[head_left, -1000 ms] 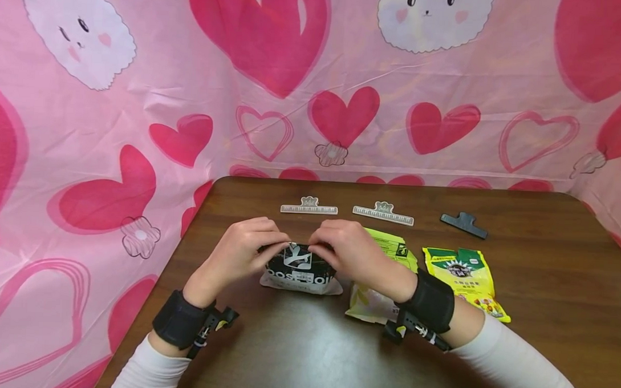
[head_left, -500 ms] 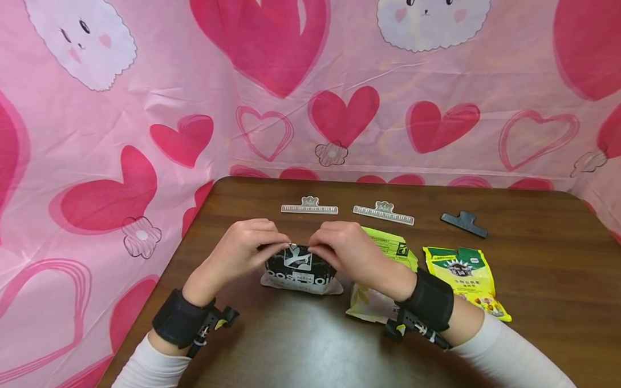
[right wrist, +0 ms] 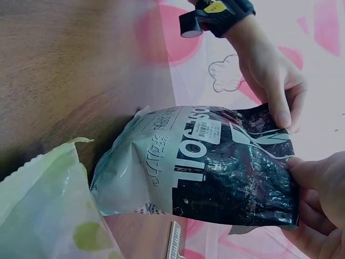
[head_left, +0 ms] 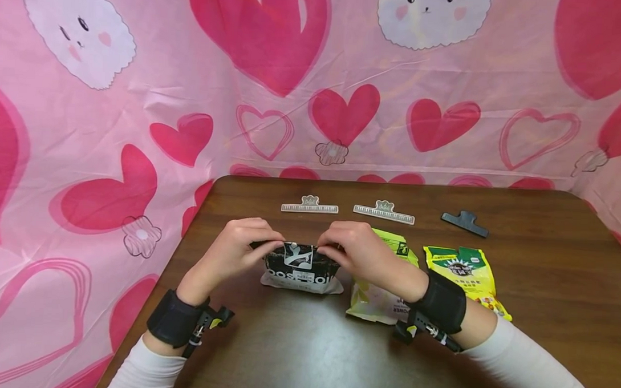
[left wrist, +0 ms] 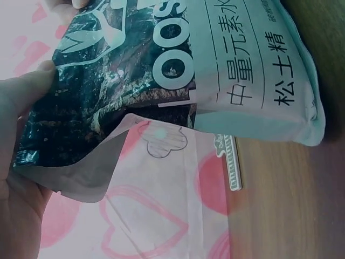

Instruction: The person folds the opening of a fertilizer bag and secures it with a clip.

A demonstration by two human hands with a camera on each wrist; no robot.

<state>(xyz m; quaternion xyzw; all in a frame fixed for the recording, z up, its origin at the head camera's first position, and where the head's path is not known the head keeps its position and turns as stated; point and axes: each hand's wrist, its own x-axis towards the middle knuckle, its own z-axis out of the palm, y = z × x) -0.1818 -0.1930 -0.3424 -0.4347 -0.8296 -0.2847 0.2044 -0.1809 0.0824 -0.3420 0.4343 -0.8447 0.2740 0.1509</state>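
Note:
A black-and-white plastic bag [head_left: 301, 278] stands on the table, its black upper part raised between both hands. My left hand [head_left: 239, 250] pinches the top edge near its left side, thumb on the near face. On the other side my right hand [head_left: 363, 257] pinches the same edge. In the left wrist view the bag [left wrist: 124, 70] shows a grey back layer hanging loose under the thumb. The right wrist view has the bag [right wrist: 232, 167] with a small label on its printed front, thumbs of both hands along its top edge.
Right of the bag lie a green-and-white packet [head_left: 378, 302], partly behind the right forearm, and a yellow-green packet [head_left: 459, 273]. Two pale clips [head_left: 309, 205] with ruler-like bars and a dark clip [head_left: 465, 223] lie along the back. Heart-printed cloth [head_left: 344, 115] hangs behind the table.
Both hands have slid apart along the bag's top edge, the left one slightly leftward and the right one rightward. More of the black top shows between them.

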